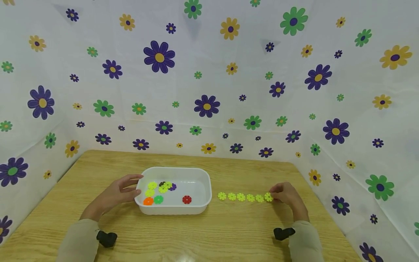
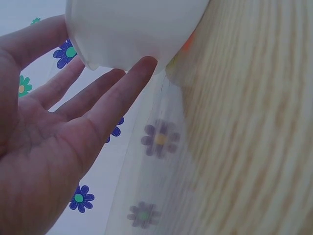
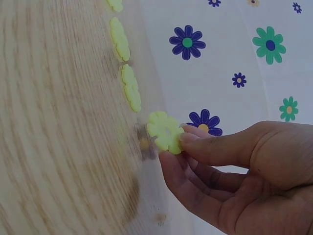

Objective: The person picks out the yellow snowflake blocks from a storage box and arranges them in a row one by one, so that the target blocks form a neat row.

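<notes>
My left hand is at the left end of a white plastic bin, with fairly straight, spread fingers. In the left wrist view its fingertips touch the outer wall of the bin. My right hand pinches a yellow flower-shaped interlocking disc between thumb and fingers, tilted up off the table in the right wrist view. This disc is at the right end of a row of several matching yellow discs, which lie flat to the right of the bin.
Inside the bin are more yellow discs, an orange disc, a green disc, a red disc and a purple disc. The wooden table is bordered by flower-printed white sheeting.
</notes>
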Tool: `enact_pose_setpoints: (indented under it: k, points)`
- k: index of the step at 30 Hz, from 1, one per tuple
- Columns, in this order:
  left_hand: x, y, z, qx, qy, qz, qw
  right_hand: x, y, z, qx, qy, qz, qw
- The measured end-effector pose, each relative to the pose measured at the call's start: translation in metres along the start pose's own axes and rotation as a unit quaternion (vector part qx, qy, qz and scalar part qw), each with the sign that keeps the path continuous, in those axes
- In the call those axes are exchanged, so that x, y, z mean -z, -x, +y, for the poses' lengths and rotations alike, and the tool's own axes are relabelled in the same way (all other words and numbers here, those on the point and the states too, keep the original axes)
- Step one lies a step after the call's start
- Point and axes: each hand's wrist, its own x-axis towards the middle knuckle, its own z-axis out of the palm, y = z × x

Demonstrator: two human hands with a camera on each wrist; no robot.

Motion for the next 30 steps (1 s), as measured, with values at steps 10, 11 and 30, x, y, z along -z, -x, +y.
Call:
enact_pose_setpoints:
  k: [10,11,30]
  points:
    - [0.001,0.0,-0.001,0.003,0.006,0.006,1.0,-0.002,-0.004,0.007,-0.009,-0.003,0.004,0.9999]
    - [0.001,0.0,-0.001,0.004,0.006,0.007,1.0,-0.002,-0.004,0.008,-0.011,-0.005,0.004,0.9999]
    - [0.0,0.0,0.0,-0.009,0.007,0.001,0.9999,-0.005,-0.005,0.01,-0.025,-0.03,0.002,0.9992]
